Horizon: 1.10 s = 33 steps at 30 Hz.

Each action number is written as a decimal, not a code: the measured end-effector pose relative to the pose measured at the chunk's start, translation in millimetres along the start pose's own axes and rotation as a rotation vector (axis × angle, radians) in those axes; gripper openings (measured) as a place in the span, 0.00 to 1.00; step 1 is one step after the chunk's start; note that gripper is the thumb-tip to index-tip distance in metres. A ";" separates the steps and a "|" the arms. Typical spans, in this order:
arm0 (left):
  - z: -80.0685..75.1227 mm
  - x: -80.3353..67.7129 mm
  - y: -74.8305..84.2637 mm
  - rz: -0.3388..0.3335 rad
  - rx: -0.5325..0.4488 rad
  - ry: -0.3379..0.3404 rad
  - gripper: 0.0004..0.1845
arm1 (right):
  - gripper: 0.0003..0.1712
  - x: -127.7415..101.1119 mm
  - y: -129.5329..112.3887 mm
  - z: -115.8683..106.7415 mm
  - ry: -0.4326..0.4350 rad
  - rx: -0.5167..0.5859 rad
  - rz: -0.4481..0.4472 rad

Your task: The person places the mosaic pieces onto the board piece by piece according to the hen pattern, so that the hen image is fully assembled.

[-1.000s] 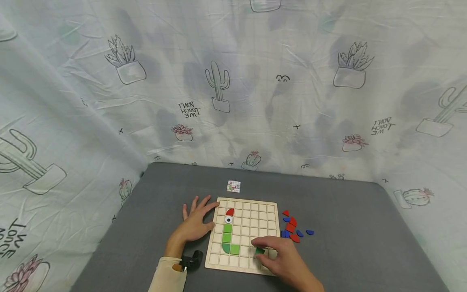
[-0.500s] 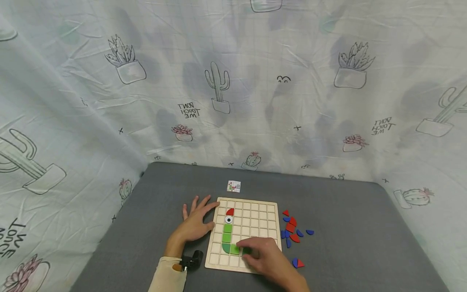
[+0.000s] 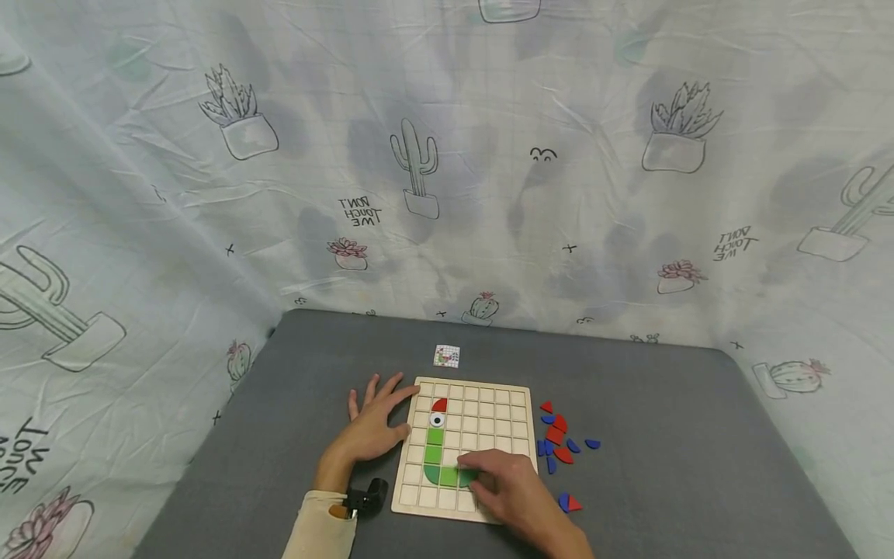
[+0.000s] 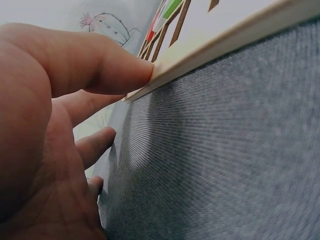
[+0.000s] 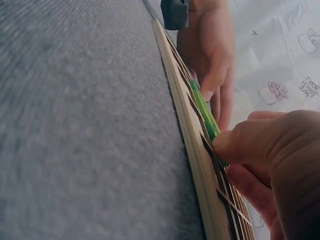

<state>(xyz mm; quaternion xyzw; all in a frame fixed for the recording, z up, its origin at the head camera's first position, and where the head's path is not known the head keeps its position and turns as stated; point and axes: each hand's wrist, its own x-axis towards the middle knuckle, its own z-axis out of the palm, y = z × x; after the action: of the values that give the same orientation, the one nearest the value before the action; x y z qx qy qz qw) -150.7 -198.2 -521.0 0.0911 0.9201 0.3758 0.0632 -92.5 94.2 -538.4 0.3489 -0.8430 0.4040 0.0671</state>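
A wooden grid board [image 3: 499, 407] lies on the grey table. My left hand [image 3: 373, 427] has its fingers spread at the board's left side, its thumb against the edge in the left wrist view. My right hand [image 3: 513, 481] pinches a dark green quarter-circle tile [image 3: 466, 477] between thumb and index finger, low over a cell at the end of the bottom green row. Left of it sit a light green square tile [image 3: 449, 477] and another dark green quarter-circle [image 3: 432, 474]. Above these rise green squares [image 3: 434, 446], a white eye tile [image 3: 436, 420] and a red quarter-circle [image 3: 440, 405].
Several loose red and blue tiles [image 3: 556, 435] lie right of the board. A blue piece and a red triangle [image 3: 574, 503] lie nearer the front. A small pattern card [image 3: 447, 356] lies behind the board. A patterned curtain [image 3: 489, 194] hangs around the table.
My right hand has moved left across the board with the dark green tile, then lowered it beside the light green square. The left hand has stayed in place.
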 end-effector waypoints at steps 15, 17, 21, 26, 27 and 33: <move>-1.0 0.7 -0.2 0.003 0.002 -0.006 0.37 | 0.23 3.9 -1.6 4.3 -0.005 0.049 -0.007; -1.1 0.3 -0.2 0.002 0.004 -0.006 0.37 | 0.24 4.1 -1.4 4.7 -0.004 0.051 -0.009; -0.9 -0.4 -0.4 0.001 0.005 -0.010 0.37 | 0.23 3.5 -2.1 4.2 0.004 0.041 -0.018; 0.2 -0.5 -1.7 0.004 0.009 -0.008 0.37 | 0.22 1.1 -3.7 -0.7 0.038 0.010 -0.025; 0.4 -0.4 -1.9 0.004 0.009 -0.007 0.37 | 0.21 0.0 -3.6 -2.3 0.045 0.007 -0.022; 0.5 -0.3 -2.3 0.007 0.003 -0.005 0.37 | 0.20 -13.6 -1.4 -15.1 0.067 0.086 0.042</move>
<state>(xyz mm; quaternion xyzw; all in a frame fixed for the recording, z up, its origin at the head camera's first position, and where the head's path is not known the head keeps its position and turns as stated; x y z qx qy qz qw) -150.6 -199.5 -522.9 0.0951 0.9202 0.3743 0.0640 -84.0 111.9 -532.8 0.3198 -0.8294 0.4524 0.0717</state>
